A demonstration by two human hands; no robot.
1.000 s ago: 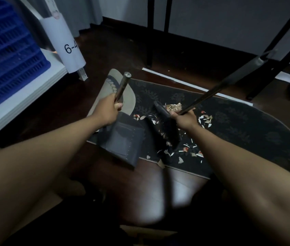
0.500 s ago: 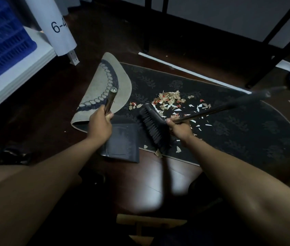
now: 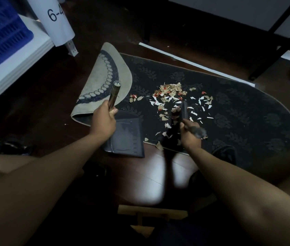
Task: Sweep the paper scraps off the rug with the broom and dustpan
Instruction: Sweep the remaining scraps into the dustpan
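Dark rug (image 3: 238,110), leaf pattern, left end folded over, pale backing up. Tan, white, red scraps (image 3: 172,96) strewn mid-rug, a few at near edge. Left hand (image 3: 103,121) wrapped round dustpan (image 3: 126,137) handle; dark pan sat half on rug edge, half on wood floor (image 3: 149,178). Right hand (image 3: 190,134) gripped broom (image 3: 179,118), blurred, head among scraps.

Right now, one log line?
step: sweeping | left hand: holds dustpan handle | right hand: holds broom | scraps: on rug
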